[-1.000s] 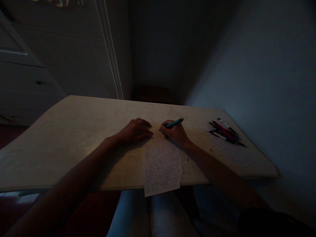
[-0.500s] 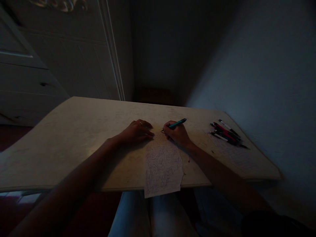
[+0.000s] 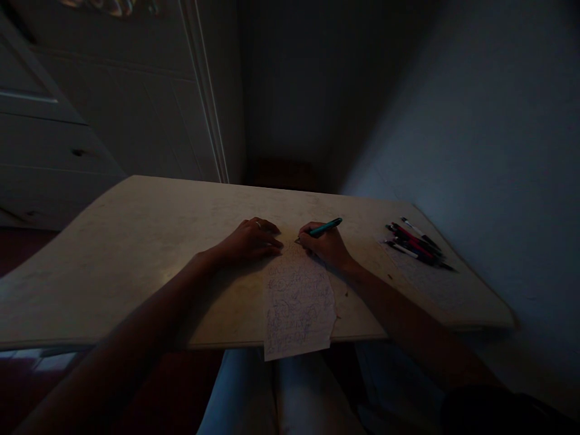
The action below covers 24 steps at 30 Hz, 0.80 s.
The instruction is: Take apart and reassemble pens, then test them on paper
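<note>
A strip of paper covered in handwriting lies on the table, its near end hanging over the front edge. Held in my right hand is a teal pen, slanted up to the right, with its tip at the upper part of the paper. My left hand rests on the table with fingers stretched out; the fingertips reach the paper's upper left side. A ring shows on one finger. The dim light leaves the writing unreadable.
Several pens lie piled at the right, partly over another written sheet. The pale table has a wall on its right. White drawers stand at the far left.
Both hands keep nearly the same place, with the pen still at the paper. The whole view has shifted very slightly.
</note>
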Each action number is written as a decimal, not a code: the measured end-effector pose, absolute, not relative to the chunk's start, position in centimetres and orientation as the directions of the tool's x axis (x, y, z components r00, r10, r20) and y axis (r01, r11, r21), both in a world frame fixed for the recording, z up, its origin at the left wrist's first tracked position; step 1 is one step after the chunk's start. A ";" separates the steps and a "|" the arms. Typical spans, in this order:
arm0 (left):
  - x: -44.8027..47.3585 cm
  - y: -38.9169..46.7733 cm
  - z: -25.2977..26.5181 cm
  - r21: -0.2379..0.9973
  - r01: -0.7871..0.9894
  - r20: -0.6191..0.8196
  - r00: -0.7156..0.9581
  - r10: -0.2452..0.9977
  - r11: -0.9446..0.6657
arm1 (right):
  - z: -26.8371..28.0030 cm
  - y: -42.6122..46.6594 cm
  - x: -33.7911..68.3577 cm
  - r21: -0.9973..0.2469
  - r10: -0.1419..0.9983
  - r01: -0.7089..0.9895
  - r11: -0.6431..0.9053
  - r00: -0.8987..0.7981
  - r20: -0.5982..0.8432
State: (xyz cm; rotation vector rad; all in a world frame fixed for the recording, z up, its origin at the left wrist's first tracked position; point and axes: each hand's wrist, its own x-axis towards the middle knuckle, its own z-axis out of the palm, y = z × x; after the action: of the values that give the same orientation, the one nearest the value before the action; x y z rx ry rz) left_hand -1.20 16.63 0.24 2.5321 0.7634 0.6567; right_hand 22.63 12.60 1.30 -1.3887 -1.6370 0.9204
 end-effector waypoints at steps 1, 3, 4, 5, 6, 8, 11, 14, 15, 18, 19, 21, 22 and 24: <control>-1.2 16.7 0.2 0.509 0.403 0.313 0.737 0.599 -0.761 | 1.3 12.6 22.6 -0.893 0.989 0.427 0.144 -0.091 0.116; -1.3 16.7 0.2 0.514 0.401 0.310 0.737 0.600 -0.758 | 1.2 12.6 22.6 -0.884 0.987 0.440 0.160 -0.058 0.150; -1.2 16.7 0.2 0.516 0.398 0.309 0.739 0.598 -0.758 | 1.1 12.6 22.7 -0.883 0.985 0.439 0.165 -0.033 0.167; -1.2 16.8 0.2 0.515 0.396 0.308 0.742 0.595 -0.760 | 1.1 12.6 22.7 -0.888 0.984 0.430 0.164 -0.013 0.176; -1.2 16.8 0.2 0.513 0.396 0.306 0.745 0.593 -0.761 | 1.0 12.6 22.8 -0.896 0.985 0.415 0.158 -0.001 0.173; -1.1 16.8 0.3 0.515 0.399 0.299 0.746 0.595 -0.758 | 0.9 12.6 22.9 -0.913 0.990 0.384 0.134 -0.005 0.143; -1.1 16.7 0.3 0.531 0.400 0.296 0.738 0.606 -0.747 | 0.7 12.7 23.1 -0.919 0.992 0.375 0.125 -0.042 0.118; -1.1 16.7 0.4 0.538 0.396 0.298 0.737 0.607 -0.744 | 0.5 12.8 23.2 -0.908 0.989 0.393 0.146 -0.072 0.127; -1.1 16.7 0.4 0.540 0.393 0.298 0.737 0.606 -0.744 | 0.4 12.8 23.2 -0.907 0.989 0.394 0.149 -0.076 0.130; -1.1 16.7 0.4 0.553 0.383 0.301 0.736 0.606 -0.740 | 0.4 12.9 23.2 -0.904 0.989 0.401 0.150 -0.067 0.134; -1.1 16.6 0.5 0.556 0.382 0.302 0.734 0.608 -0.738 | 0.4 12.8 23.2 -0.900 0.989 0.409 0.150 -0.065 0.135; -1.0 16.6 0.5 0.559 0.387 0.301 0.729 0.615 -0.733 | 0.4 12.8 23.2 -0.891 0.988 0.427 0.152 -0.070 0.135; -1.0 16.6 0.6 0.560 0.391 0.300 0.726 0.619 -0.730 | 0.4 12.8 23.2 -0.889 0.988 0.432 0.154 -0.075 0.135; -1.0 16.5 0.7 0.562 0.390 0.301 0.725 0.620 -0.729 | 0.5 12.8 23.2 -0.888 0.987 0.431 0.159 -0.080 0.138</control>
State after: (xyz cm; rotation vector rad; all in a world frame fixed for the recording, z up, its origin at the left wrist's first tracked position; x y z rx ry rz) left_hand -0.99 16.48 0.72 2.4606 0.7708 0.6630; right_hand 23.21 12.83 0.46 -1.3852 -1.6378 0.8784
